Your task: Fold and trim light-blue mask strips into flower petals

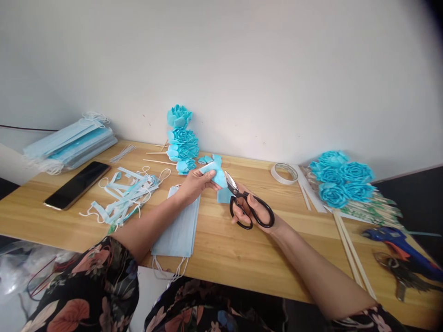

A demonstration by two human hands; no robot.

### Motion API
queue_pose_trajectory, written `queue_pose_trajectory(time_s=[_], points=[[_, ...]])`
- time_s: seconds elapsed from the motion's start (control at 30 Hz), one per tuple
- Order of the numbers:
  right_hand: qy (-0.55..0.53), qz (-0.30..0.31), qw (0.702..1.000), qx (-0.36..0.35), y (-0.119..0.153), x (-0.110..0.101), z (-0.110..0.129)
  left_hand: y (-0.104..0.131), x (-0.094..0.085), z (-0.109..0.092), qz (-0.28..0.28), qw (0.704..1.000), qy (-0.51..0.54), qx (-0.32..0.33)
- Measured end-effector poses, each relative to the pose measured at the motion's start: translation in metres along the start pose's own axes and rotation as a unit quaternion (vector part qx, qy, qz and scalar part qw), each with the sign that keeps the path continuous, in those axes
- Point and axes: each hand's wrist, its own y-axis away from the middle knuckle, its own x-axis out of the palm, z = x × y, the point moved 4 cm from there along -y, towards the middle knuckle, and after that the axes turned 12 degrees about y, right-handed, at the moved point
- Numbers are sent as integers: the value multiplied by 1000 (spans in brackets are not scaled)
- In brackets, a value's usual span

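Note:
Between its thumb and fingers, my left hand (197, 185) pinches a piece of blue mask fabric (218, 177). My right hand (256, 210) has its fingers through the black handles of a pair of scissors (231, 183), whose blades point up and left beside the fabric. Whether the blades touch it I cannot tell. More cut blue pieces lie on the table just behind and below the held one. Under my left forearm lies a flat blue face mask (176, 230) with white ear loops, partly hidden by the arm.
A stack of masks (72, 143), a phone (78, 184) and trimmed strips (128, 193) lie left. Blue fabric flowers (183, 143) on sticks rest by the wall. Right are a tape roll (284, 173), more flowers (342, 177), a glue gun (403, 246) and keys (401, 274).

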Motion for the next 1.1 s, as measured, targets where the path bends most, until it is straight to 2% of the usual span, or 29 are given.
queue_pose_trajectory(time_s=[0.47, 0.77, 1.1], points=[[-18, -8, 1000, -6, 0, 3, -2, 6, 8, 9, 47, 994, -49, -89], [-30, -65, 997, -9, -1, -1, -2, 2, 0, 10, -4, 998, -31, -51], [29, -89, 995, -22, -1, 3, 5, 1, 1, 8, -9, 999, -32, -35]])
